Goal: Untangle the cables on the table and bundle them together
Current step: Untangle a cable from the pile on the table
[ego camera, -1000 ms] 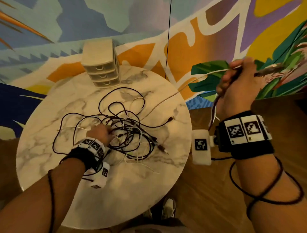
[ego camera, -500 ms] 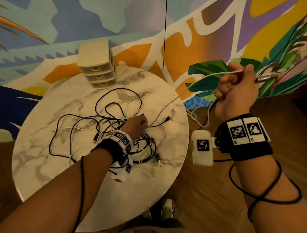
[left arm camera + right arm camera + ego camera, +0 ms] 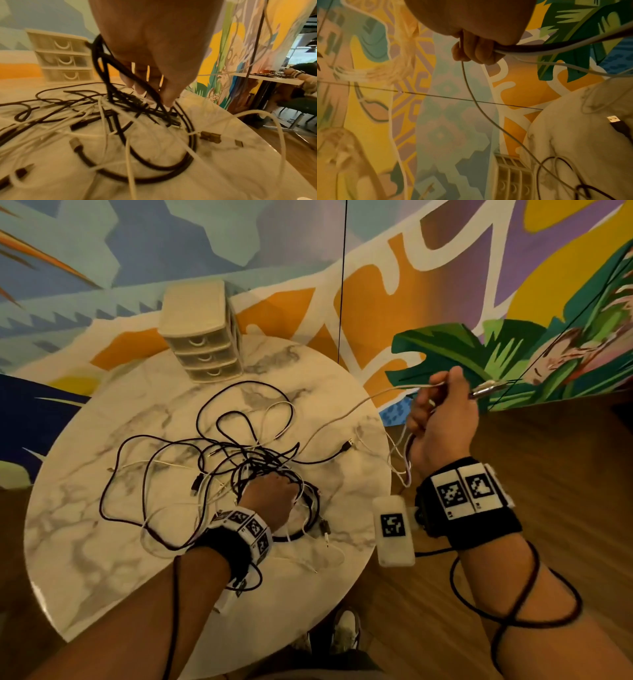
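A tangle of black and white cables (image 3: 239,453) lies in the middle of the round marble table (image 3: 102,542). My left hand (image 3: 274,491) is down in the near right part of the tangle. The left wrist view shows its fingers (image 3: 164,93) curled through several black cables (image 3: 102,56), which rise a little off the table. My right hand (image 3: 438,409) is raised beyond the table's right edge and grips a thin white cable (image 3: 342,416) that runs back into the tangle, along with other strands hanging below the fist (image 3: 474,51). A metal plug (image 3: 486,387) sticks out past the hand.
A small beige three-drawer unit (image 3: 202,337) stands at the table's far edge. A black USB plug (image 3: 346,445) lies loose near the right rim. A thin black cord (image 3: 340,285) hangs in front of the painted wall. Wooden floor lies to the right. A person sits at a distant table (image 3: 300,73).
My left hand has moved from the left part of the tangle to its right part and now holds black cables there. My right hand stays raised with the white cable.
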Tool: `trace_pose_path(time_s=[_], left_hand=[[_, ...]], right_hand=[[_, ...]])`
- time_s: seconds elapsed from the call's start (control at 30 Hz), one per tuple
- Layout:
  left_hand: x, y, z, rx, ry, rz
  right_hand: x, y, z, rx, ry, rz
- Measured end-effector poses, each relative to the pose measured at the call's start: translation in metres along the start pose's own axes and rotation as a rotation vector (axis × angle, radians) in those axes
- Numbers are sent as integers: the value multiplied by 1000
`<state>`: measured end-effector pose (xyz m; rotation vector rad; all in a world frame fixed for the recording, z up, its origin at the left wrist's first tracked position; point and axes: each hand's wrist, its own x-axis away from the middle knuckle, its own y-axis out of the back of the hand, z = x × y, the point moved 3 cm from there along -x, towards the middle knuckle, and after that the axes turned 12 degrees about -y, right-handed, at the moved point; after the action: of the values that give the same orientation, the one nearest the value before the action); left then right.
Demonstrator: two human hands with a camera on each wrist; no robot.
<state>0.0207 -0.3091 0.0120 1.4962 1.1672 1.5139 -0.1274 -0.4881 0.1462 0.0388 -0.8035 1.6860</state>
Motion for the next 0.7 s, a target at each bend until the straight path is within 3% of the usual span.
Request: trace_pose_path(time_s=[0.13,0.27,0.37,0.43,0.53,0.63,0.7], left_hand=[[-2,37,-10,97,-13,-211],[6,56,-6,285,28,-227],[15,53,7,461,53,-206],[19,47,9,476,7,-157],[22,41,12,471,1,-196],[28,55,20,394,-4,-400],[35,81,25,567,-6,-571]], right_hand=[[2,3,-40,388,17,44],[11,-1,-73,597,-84,272],[7,-1,-77,675,-78,245],[1,2,-75,648,-64,196],[-2,3,-76,431,-217,234],[-2,3,-74,178,-310,195],[-5,1,-70,118,-277,162]])
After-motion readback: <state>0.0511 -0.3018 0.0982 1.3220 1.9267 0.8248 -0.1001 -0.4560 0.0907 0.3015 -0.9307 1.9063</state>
